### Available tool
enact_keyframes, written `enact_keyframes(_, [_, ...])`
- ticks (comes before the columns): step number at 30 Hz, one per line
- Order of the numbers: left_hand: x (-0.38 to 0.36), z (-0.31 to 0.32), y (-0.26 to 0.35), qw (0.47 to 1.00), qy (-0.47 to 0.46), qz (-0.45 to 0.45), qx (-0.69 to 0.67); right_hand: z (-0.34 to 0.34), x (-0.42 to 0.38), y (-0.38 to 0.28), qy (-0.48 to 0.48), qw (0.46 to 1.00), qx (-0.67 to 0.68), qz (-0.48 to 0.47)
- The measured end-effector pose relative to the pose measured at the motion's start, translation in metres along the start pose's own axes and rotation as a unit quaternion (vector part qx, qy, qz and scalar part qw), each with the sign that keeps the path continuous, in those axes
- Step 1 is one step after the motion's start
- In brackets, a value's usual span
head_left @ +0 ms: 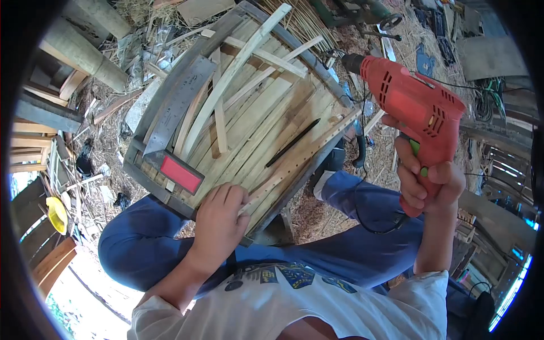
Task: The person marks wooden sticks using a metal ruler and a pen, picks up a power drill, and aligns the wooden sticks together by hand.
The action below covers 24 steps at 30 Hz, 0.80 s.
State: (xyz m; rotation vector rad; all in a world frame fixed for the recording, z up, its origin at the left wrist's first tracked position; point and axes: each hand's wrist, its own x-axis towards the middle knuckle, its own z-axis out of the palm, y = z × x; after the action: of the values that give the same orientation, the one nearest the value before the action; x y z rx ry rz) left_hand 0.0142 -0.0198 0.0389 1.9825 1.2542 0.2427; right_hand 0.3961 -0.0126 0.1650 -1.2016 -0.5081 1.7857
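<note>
My right hand (429, 184) is closed around the handle of a red power drill (411, 102), raised to the right of the wooden worktop. The drill's chuck points left, and the bit at its tip is too small to make out well. At the worktop's near edge, my left hand (221, 218) has its fingers curled over the near end of a narrow wooden strip (300, 158) with a row of small holes. A black pencil (293, 143) lies beside the strip. Left of it rests a carpenter's square (180, 110) with a red-faced stock.
Several loose wooden slats (232, 76) lie crossed on the slatted worktop (266, 122). The drill's black cord (360, 207) hangs over my right leg. Wood shavings and scraps (107, 153) cover the ground. A yellow object (56, 214) is at far left.
</note>
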Motion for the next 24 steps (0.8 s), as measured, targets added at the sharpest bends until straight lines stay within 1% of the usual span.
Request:
enact_keyframes(3, [-0.012, -0.008, -0.004, 1.0, -0.021, -0.014, 0.008, 0.004, -0.013, 0.007, 0.012, 1.0, 0.011, -0.014])
enact_keyframes(7, [-0.028, -0.018, -0.01, 1.0, -0.002, -0.011, 0.02, 0.007, -0.03, 0.014, 0.015, 0.999, 0.004, -0.031])
enact_keyframes(10, [-0.04, -0.029, -0.013, 0.998, 0.001, -0.006, 0.058, 0.012, -0.038, 0.017, 0.01, 0.999, 0.009, -0.043])
enact_keyframes(12, [-0.052, -0.035, -0.014, 0.995, -0.01, -0.023, 0.101, 0.009, -0.042, 0.018, -0.005, 0.999, 0.018, -0.036])
enact_keyframes(15, [-0.067, -0.038, -0.016, 0.989, 0.01, -0.071, 0.128, 0.001, -0.048, 0.021, -0.06, 0.998, 0.016, -0.03])
enact_keyframes(19, [-0.073, -0.043, -0.023, 0.983, 0.018, -0.125, 0.136, -0.004, -0.062, 0.028, -0.056, 0.998, 0.023, -0.017])
enact_keyframes(24, [-0.068, -0.037, -0.008, 0.973, 0.068, -0.132, 0.176, -0.019, -0.075, 0.034, -0.066, 0.997, 0.026, -0.004])
